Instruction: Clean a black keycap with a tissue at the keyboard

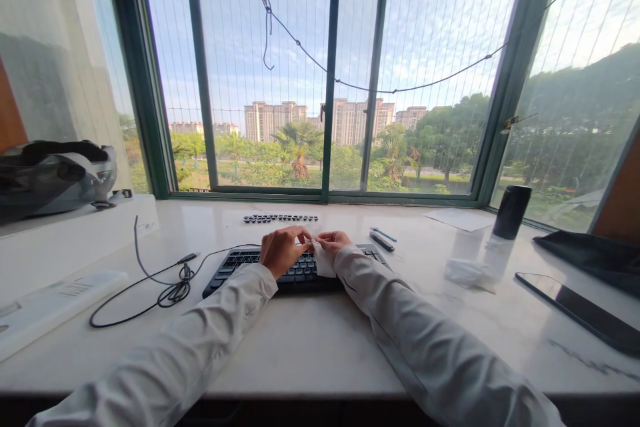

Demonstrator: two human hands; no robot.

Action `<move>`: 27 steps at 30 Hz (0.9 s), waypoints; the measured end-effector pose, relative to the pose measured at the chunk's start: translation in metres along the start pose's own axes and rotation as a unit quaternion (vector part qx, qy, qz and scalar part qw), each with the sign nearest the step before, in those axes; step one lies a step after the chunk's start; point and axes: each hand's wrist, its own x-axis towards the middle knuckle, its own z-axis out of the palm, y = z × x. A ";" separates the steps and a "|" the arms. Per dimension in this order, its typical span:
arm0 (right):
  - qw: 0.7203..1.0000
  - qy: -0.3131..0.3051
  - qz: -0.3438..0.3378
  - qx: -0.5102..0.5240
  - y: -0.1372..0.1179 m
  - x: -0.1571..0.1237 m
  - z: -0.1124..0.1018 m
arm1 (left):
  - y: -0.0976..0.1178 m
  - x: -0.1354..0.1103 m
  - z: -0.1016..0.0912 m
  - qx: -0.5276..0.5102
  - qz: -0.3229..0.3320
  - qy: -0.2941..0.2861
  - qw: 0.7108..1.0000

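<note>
A black keyboard (295,277) lies on the white table, its middle partly covered by my hands and sleeves. Just above its keys, my left hand (284,250) is closed in a pinch, fingertips meeting those of the other hand; any small thing between them is hidden. My right hand (334,241) is closed on a white wipe (325,263), which hangs down over the keys. Behind the keyboard, several loose dark keycaps (280,218) are laid out in rows.
Left of the keyboard lies its coiled cable (175,290), near a white power strip (60,303) and a headset on a white box (140,227). To the right are pens (383,240), a crumpled clear wrapper (467,272), a black cylinder (513,212) and a phone (580,307).
</note>
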 end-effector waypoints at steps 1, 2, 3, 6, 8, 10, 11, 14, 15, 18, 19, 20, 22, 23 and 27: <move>1.000 0.001 -0.005 0.004 0.001 0.000 0.001 | 0.000 0.000 0.000 -0.002 -0.001 0.002 1.000; 1.000 0.005 -0.008 0.007 0.002 0.001 0.002 | 0.000 0.000 0.000 -0.003 -0.002 0.004 1.000; 1.000 0.010 -0.009 0.007 0.002 0.001 0.003 | 0.001 0.000 0.000 -0.003 -0.002 0.005 1.000; 0.999 0.035 -0.004 -0.006 0.002 0.000 0.003 | 0.002 -0.001 0.000 -0.003 0.001 0.010 1.000; 0.998 0.062 0.004 -0.024 0.000 -0.001 0.002 | 0.003 -0.001 0.000 -0.002 0.003 0.010 1.000; 0.995 0.087 0.012 -0.043 0.000 -0.001 0.001 | 0.002 -0.001 0.001 0.002 0.004 0.005 1.000; 0.994 0.094 0.013 -0.051 0.000 -0.001 0.000 | 0.002 -0.001 0.001 0.003 0.004 0.002 1.000; 0.994 0.097 0.005 -0.057 0.002 -0.001 -0.001 | 0.001 -0.001 0.002 0.003 0.002 -0.006 1.000; 0.994 0.093 0.000 -0.056 0.003 -0.001 -0.002 | 0.001 -0.001 0.002 0.001 0.001 -0.008 1.000; 0.997 0.064 -0.012 -0.044 0.004 0.000 -0.003 | 0.002 -0.002 0.002 -0.003 -0.003 -0.016 1.000; 0.998 0.056 -0.013 -0.038 0.004 0.000 -0.004 | 0.002 -0.002 0.002 -0.005 -0.003 -0.020 1.000; 0.998 0.051 -0.011 -0.031 0.004 0.001 -0.005 | 0.002 -0.002 0.003 -0.007 -0.003 -0.023 1.000; 0.998 0.051 -0.003 -0.019 0.004 0.002 -0.006 | 0.002 -0.003 0.003 -0.010 0.000 -0.028 1.000; 0.998 0.054 -0.001 -0.017 0.004 0.003 -0.007 | 0.002 -0.003 0.004 -0.011 0.002 -0.030 0.999; 0.997 0.056 -0.011 -0.061 0.006 0.006 -0.009 | 0.000 -0.003 0.006 0.002 -0.002 -0.030 1.000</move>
